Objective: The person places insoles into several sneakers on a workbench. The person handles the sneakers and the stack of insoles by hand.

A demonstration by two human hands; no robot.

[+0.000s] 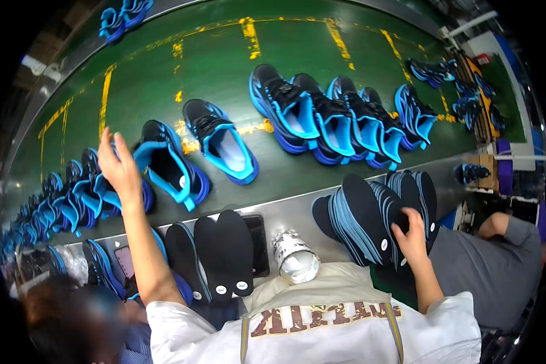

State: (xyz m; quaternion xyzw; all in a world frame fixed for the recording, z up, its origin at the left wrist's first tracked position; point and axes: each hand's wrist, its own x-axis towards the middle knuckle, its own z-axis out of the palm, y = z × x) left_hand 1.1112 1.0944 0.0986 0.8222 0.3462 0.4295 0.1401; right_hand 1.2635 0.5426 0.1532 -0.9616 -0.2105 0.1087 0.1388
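Note:
My left hand (120, 168) reaches over the left part of the green belt, its fingers stretched out and empty. It is beside a black and blue sneaker (164, 162) with a dark inside, at the end of a tightly packed row of sneakers (73, 197). To the right, a separate sneaker (219, 141) shows a pale inside. My right hand (412, 241) rests at the edge of a fanned stack of black insoles (364, 209) with blue undersides and round white stickers. Its fingers are apart and bent over the insoles; no grip shows.
Several sneakers (321, 115) stand together on the green belt (218, 67) with yellow markings. More insoles (227, 252), a phone (258, 242) and a foil-wrapped cup (295, 258) are on the metal ledge (285, 213). People sit close on both sides, one in a grey shirt (485, 273).

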